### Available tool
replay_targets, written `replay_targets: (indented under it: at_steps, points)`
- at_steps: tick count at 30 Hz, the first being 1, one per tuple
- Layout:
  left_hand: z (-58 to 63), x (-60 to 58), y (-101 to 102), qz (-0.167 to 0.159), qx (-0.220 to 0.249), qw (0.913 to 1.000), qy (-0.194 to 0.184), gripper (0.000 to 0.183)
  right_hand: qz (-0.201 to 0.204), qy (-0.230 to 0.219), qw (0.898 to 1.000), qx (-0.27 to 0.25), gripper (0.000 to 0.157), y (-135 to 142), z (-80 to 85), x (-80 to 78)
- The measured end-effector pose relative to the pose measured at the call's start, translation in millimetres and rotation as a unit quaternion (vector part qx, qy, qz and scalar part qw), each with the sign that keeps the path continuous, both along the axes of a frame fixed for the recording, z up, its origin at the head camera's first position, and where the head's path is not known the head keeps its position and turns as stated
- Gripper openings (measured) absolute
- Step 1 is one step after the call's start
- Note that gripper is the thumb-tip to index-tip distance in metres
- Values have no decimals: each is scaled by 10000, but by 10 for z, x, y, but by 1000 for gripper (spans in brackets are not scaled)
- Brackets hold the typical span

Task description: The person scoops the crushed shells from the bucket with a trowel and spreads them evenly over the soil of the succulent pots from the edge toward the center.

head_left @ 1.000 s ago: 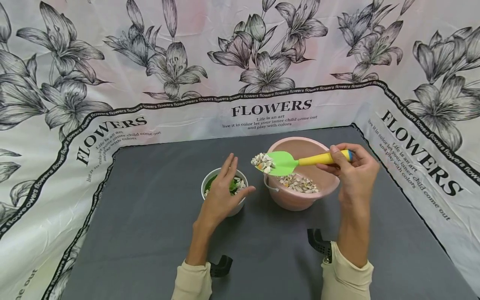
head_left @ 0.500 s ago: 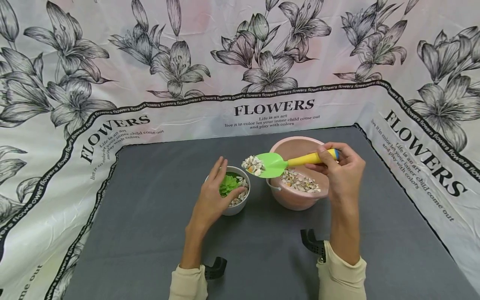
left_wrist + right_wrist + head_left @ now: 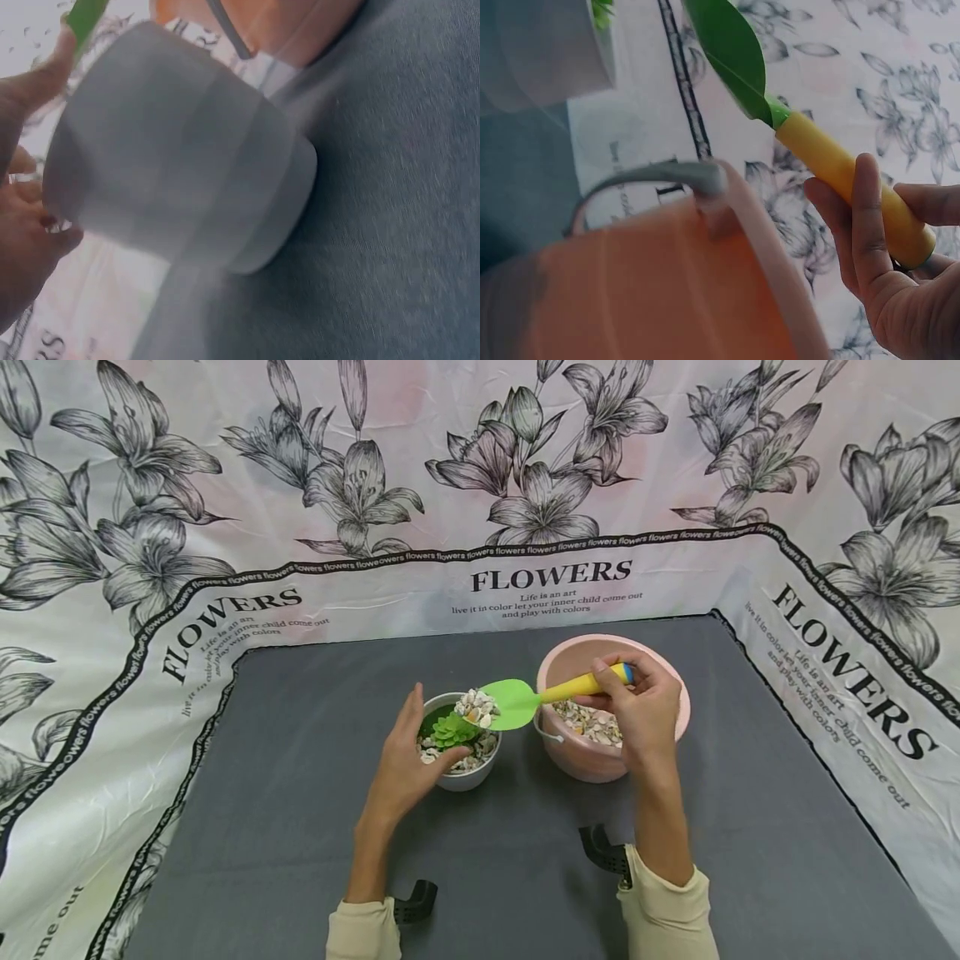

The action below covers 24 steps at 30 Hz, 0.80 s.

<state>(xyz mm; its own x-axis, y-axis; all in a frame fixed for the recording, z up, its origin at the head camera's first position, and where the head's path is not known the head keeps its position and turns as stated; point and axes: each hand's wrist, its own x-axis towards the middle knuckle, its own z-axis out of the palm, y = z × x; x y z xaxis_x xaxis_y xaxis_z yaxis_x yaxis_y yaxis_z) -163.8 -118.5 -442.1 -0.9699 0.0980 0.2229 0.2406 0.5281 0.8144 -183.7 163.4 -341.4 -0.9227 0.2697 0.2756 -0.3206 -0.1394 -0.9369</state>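
Note:
My right hand point(image 3: 648, 710) holds a toy trowel by its yellow handle point(image 3: 581, 686), fingers and thumb around the grip. The green blade point(image 3: 514, 703) carries a heap of pale pebbles point(image 3: 477, 707) over the right part of a small white pot point(image 3: 465, 781). Inside the pot sit a green succulent point(image 3: 450, 731) and more pebbles. My left hand point(image 3: 401, 768) is at the pot's left side, thumb extended over the near rim. In the left wrist view, its fingertips point(image 3: 67, 238) are by the pot's rim; firm contact cannot be made out.
Just right of the pot stands a pink bucket point(image 3: 577, 764) with pebbles inside and a grey handle point(image 3: 551, 735) hanging on its left side. A dark grey cloth point(image 3: 300, 827) covers the table. Flower-printed sheeting point(image 3: 375, 597) rises behind and at both sides.
My right hand has brought the loaded trowel leftward, from above the bucket's edge to over the pot. My left hand has shifted left and slightly down, uncovering the succulent.

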Motion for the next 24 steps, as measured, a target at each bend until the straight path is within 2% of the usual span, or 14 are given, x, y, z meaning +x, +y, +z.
replay_targets:
  at_steps: [2,4,8,11,14,17,21,24]
  points:
    - [-55,-22,-58,-65,290,9995,-118,122,69,-93,9999,114,12,-59,-30,-16]
    - [-127,-56,-112,-233,782,9964,-249,131,123,-163,9996,209,12,-109,-68,-35]
    - [-308,-118,-164,-763,1796,9802,-340,152,189,-406,9982,393,11,-199,-160,-49]
    - [-420,-134,-168,-1195,2268,9664,-197,162,280,-548,9965,572,13,-280,-215,-48]
    - [-471,-132,-188,-1412,2425,9598,-117,164,303,-597,9934,934,15,-394,-224,-40]
    - [-485,-122,-224,-1349,2393,9612,-248,166,270,-586,9862,1527,15,-531,-186,-21]
    - [-467,-119,-265,-1179,2355,9640,-371,167,274,-304,9679,2481,13,-721,-113,2]
    - [-446,-138,-283,-1110,2294,9663,-371,166,229,37,9536,3002,11,-848,-66,20]
